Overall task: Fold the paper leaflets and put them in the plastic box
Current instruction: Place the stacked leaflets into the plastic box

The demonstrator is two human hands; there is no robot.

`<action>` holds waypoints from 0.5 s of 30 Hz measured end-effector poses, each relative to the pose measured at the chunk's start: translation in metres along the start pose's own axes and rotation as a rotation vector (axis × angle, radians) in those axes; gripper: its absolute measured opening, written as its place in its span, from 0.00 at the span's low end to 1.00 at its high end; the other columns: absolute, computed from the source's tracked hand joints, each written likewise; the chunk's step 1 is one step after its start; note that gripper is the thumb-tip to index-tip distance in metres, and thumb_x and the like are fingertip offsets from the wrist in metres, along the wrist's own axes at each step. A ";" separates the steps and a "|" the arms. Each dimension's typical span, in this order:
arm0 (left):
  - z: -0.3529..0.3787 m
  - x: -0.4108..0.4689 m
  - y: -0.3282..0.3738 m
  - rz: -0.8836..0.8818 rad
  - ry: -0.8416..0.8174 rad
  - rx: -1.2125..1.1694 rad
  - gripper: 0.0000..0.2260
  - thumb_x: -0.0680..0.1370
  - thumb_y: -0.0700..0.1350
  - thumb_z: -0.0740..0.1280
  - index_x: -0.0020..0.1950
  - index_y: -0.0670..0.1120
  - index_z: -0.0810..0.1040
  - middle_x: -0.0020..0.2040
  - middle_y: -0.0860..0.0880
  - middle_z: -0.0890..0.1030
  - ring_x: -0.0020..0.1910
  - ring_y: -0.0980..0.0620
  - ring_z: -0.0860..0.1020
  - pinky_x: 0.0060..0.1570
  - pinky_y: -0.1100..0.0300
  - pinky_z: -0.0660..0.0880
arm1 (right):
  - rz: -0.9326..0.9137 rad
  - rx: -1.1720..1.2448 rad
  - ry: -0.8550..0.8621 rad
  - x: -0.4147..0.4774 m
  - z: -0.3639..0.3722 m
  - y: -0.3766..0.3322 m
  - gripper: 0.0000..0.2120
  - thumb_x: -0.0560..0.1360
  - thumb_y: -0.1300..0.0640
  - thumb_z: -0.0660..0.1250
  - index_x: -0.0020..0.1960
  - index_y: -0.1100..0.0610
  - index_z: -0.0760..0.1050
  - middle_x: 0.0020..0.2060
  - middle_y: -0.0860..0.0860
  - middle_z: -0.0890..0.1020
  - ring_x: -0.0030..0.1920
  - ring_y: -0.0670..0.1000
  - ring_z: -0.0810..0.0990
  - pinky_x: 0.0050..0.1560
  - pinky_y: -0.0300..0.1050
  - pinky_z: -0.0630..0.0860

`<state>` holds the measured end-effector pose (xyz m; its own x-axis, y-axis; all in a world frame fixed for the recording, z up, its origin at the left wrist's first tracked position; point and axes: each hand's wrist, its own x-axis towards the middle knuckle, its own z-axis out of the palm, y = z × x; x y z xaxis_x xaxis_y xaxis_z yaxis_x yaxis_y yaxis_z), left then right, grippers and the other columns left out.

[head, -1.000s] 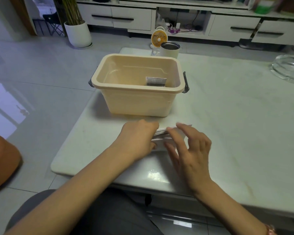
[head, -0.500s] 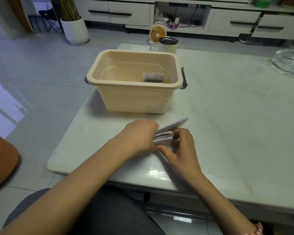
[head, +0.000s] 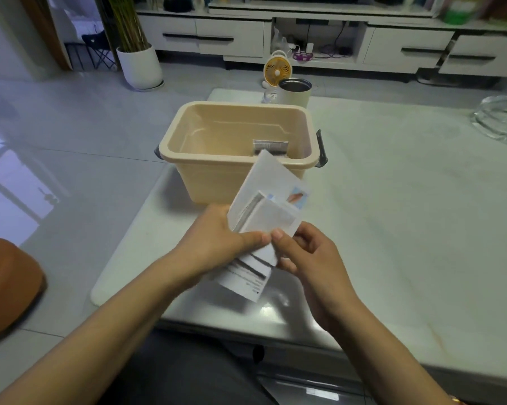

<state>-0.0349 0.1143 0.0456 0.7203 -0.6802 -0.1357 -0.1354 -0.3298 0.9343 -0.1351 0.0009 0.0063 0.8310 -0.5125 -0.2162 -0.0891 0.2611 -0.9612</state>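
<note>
The curled thumb and fingers of the left hand and right hand both pinch 1 partly folded paper leaflet, held tilted above the table just in front of the plastic box, which contains 1 folded leaflet near its right end.

A glossy grey tiled floor is reflecting pale light at left; a white drawer cabinet is standing along the far side, a white planter sitting far left.
</note>
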 end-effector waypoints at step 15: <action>-0.072 0.075 0.032 0.261 0.634 0.441 0.07 0.79 0.42 0.61 0.50 0.43 0.79 0.46 0.50 0.79 0.47 0.51 0.75 0.48 0.65 0.70 | 0.264 -0.271 -0.077 0.147 0.023 -0.157 0.14 0.70 0.62 0.69 0.55 0.60 0.74 0.43 0.52 0.78 0.44 0.49 0.78 0.47 0.41 0.76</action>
<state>0.0636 0.0998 0.0886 0.8588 -0.3143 0.4045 -0.5123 -0.5297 0.6760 0.0137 -0.0966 0.1291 0.7981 -0.3907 -0.4587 -0.4389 0.1447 -0.8868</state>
